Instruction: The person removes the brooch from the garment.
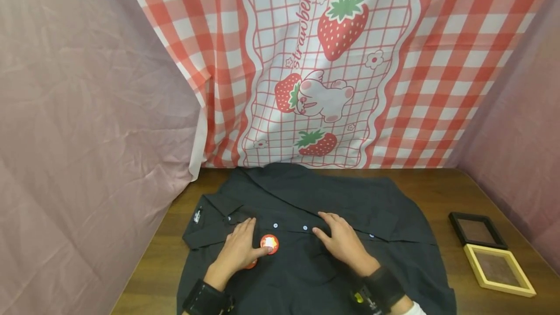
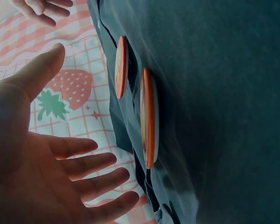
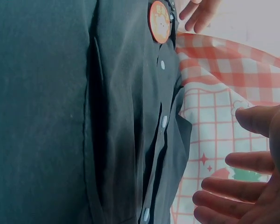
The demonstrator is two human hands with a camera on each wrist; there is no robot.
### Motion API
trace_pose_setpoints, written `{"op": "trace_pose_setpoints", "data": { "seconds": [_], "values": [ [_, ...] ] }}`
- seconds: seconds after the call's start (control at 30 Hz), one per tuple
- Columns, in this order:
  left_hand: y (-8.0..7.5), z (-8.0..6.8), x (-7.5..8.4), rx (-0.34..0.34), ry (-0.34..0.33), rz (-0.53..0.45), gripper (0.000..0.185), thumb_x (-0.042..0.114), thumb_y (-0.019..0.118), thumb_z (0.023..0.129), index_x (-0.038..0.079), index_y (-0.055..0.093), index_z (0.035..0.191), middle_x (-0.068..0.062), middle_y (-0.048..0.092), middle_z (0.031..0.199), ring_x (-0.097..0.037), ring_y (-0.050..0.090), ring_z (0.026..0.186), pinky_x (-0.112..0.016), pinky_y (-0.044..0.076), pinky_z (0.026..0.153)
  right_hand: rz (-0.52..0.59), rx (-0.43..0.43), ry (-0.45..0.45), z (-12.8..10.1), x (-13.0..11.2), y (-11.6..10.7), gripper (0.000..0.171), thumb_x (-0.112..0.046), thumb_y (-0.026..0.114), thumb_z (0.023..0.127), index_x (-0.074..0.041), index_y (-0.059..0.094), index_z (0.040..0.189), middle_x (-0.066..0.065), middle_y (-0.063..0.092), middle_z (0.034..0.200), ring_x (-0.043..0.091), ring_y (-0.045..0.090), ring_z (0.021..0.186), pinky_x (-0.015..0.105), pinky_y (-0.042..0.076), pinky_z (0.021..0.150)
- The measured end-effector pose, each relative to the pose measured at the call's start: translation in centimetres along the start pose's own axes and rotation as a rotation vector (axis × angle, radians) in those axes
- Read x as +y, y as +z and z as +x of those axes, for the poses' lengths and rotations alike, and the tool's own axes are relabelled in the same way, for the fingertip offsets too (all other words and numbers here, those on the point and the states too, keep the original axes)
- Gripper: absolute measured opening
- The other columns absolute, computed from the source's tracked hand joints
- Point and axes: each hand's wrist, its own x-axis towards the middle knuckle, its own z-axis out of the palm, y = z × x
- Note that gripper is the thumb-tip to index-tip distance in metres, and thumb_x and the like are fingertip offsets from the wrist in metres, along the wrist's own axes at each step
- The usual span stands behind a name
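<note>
A black button-up shirt (image 1: 306, 266) lies spread on the wooden table (image 1: 442, 193). Two round orange badges sit on its front: one (image 1: 269, 243) shows its face, the other (image 1: 251, 265) is mostly hidden under my left hand (image 1: 238, 251). That hand is held over the shirt with straight fingers, its thumb tip by the first badge. In the left wrist view the left hand (image 2: 46, 163) is spread, with both badges (image 2: 148, 119) edge-on beside it. My right hand (image 1: 340, 238) lies flat with straight fingers by the white buttons (image 3: 164, 122); the right wrist view shows the right hand (image 3: 247, 182) holding nothing.
Two small picture frames lie at the table's right: a black one (image 1: 478, 230) and a pale wooden one (image 1: 498, 270). A strawberry-print checked cloth (image 1: 332, 62) hangs behind, and pink cloth (image 1: 87, 111) walls both sides. Bare wood shows left and right of the shirt.
</note>
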Motion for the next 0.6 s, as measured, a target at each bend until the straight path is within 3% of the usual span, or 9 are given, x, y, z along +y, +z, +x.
{"op": "trace_pose_setpoints", "data": {
  "seconds": [0.4,0.6],
  "values": [
    [0.1,0.1,0.0,-0.016,0.006,-0.003,0.092,0.051,0.078,0.075,-0.003,0.043,0.142,-0.023,0.046,0.146,-0.041,0.043,0.136,-0.063,0.037,0.105,0.045,0.017,-0.004,0.3,-0.5,0.6,0.056,-0.030,0.070,0.089,-0.005,0.053,0.137,0.018,0.062,0.128,0.035,0.059,0.119,0.052,0.049,0.098],
    [0.3,0.1,-0.3,-0.033,0.020,-0.004,0.086,0.047,0.079,0.075,0.000,0.048,0.139,-0.021,0.049,0.144,-0.038,0.045,0.135,-0.064,0.038,0.102,0.046,-0.009,-0.018,0.6,-0.9,1.3,0.050,-0.030,0.069,0.090,-0.005,0.058,0.131,0.016,0.063,0.125,0.034,0.060,0.117,0.051,0.050,0.097]
  ]
}}
